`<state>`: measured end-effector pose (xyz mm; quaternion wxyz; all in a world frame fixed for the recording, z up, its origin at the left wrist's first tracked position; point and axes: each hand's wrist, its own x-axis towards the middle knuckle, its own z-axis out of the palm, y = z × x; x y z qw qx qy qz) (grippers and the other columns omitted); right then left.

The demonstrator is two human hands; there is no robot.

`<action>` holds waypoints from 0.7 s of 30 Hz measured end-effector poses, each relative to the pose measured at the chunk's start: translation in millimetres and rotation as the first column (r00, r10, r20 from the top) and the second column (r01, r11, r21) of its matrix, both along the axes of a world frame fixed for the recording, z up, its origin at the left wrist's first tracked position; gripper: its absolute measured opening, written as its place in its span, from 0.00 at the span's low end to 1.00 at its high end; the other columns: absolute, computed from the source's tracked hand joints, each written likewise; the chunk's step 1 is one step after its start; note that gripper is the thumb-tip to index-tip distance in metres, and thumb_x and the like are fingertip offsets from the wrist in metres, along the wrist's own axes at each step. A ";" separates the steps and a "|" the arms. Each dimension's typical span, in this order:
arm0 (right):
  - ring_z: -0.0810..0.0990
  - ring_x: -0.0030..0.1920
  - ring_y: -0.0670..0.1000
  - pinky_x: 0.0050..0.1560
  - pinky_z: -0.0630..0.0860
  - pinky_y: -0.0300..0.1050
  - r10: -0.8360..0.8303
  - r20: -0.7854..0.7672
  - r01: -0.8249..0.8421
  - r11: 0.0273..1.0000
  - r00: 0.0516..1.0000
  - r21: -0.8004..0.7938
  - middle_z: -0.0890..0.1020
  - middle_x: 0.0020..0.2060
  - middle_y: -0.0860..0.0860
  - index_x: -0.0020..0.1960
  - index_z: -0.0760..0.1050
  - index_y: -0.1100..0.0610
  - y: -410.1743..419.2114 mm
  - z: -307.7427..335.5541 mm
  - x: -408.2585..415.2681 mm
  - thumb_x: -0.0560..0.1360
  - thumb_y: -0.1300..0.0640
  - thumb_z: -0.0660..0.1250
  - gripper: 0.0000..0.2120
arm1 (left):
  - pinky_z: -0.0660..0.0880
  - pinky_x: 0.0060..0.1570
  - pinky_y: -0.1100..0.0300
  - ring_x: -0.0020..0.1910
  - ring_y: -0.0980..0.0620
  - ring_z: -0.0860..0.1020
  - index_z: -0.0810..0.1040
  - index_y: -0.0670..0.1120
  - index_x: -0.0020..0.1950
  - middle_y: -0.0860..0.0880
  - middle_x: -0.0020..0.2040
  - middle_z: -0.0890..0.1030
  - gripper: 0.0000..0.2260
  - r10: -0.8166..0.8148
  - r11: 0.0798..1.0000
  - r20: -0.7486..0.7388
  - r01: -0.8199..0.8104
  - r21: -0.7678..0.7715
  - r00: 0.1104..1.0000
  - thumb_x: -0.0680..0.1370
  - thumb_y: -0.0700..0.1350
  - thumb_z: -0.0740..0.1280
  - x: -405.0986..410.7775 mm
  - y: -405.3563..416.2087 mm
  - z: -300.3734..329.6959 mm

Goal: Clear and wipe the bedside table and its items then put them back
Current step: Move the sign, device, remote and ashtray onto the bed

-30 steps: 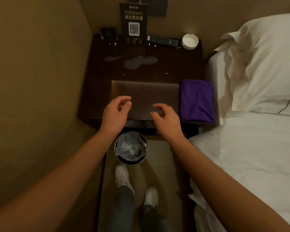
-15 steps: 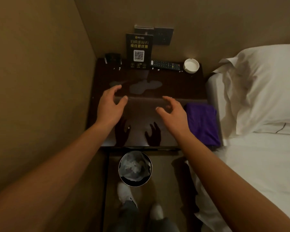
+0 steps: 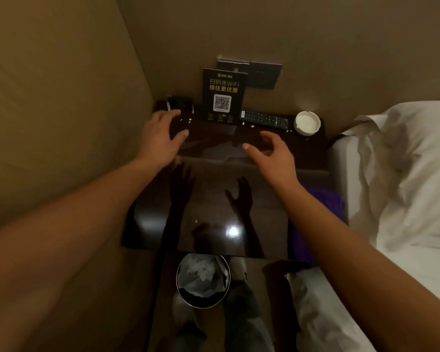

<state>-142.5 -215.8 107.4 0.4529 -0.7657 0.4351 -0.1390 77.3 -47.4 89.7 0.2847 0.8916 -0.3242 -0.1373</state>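
The dark glossy bedside table [image 3: 214,204] fills the middle of the view. Along its back edge stand a small black holder [image 3: 179,104], a black WiFi sign with a QR code [image 3: 224,95], a black remote [image 3: 264,119] and a white ashtray [image 3: 307,123]. A wet smear [image 3: 214,149] and small white crumbs lie on the top. My left hand [image 3: 160,138] hovers open just in front of the black holder. Below the sign, my right hand [image 3: 272,154] is also open and holds nothing. A purple cloth [image 3: 328,201] lies at the table's right edge, partly behind my right arm.
A padded wall closes in on the left. The bed with white sheets and a pillow [image 3: 404,174] lies to the right. A round bin with crumpled paper [image 3: 203,280] stands on the floor in front of the table, by my feet. Wall switches [image 3: 263,74] sit behind the sign.
Both hands have moved forward from the table's front edge toward the items at the back. The view has tilted up and closer to the table.
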 end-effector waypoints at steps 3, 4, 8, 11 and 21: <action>0.80 0.49 0.41 0.56 0.79 0.43 0.032 0.021 -0.033 0.999 0.999 0.030 0.75 0.70 0.51 0.75 0.70 0.50 -28.0 -5.0 20.7 0.73 0.38 0.74 0.35 | 0.66 0.72 0.44 0.74 0.42 0.67 0.65 0.53 0.77 0.45 0.76 0.68 0.27 -0.022 0.999 0.031 0.020 0.039 0.999 0.81 0.62 0.61 21.4 -20.7 -5.0; 0.80 0.49 0.41 0.55 0.78 0.42 0.043 0.023 -0.044 0.998 0.999 0.040 0.74 0.71 0.51 0.76 0.69 0.50 -36.7 -6.4 27.6 0.73 0.38 0.74 0.36 | 0.66 0.72 0.43 0.74 0.42 0.66 0.64 0.54 0.78 0.45 0.77 0.67 0.28 -0.030 0.998 0.045 0.027 0.061 0.999 0.81 0.64 0.59 27.9 -26.3 -7.4; 0.81 0.52 0.45 0.61 0.79 0.47 0.065 0.006 -0.065 0.996 0.998 0.059 0.76 0.71 0.53 0.80 0.64 0.51 -72.8 -14.0 55.7 0.74 0.36 0.73 0.41 | 0.66 0.71 0.41 0.75 0.37 0.66 0.57 0.55 0.81 0.45 0.80 0.62 0.31 -0.056 0.975 0.157 0.020 0.222 0.986 0.82 0.67 0.52 55.4 -49.1 -17.5; 0.77 0.45 0.39 0.58 0.75 0.42 0.087 0.001 -0.087 0.995 0.996 0.038 0.74 0.72 0.53 0.80 0.62 0.51 -93.2 -26.3 76.9 0.74 0.36 0.73 0.42 | 0.64 0.72 0.38 0.76 0.36 0.64 0.53 0.56 0.82 0.44 0.81 0.59 0.32 -0.077 0.942 0.192 0.008 0.335 0.978 0.81 0.69 0.48 70.2 -64.0 -30.6; 0.82 0.53 0.49 0.64 0.79 0.53 0.131 -0.009 -0.129 0.987 0.991 0.101 0.76 0.71 0.57 0.81 0.60 0.53 -121.8 -61.4 115.1 0.73 0.37 0.74 0.44 | 0.64 0.68 0.38 0.74 0.36 0.65 0.54 0.57 0.81 0.42 0.79 0.62 0.31 -0.118 0.863 0.267 -0.034 0.503 0.956 0.81 0.69 0.48 110.9 -85.1 -68.6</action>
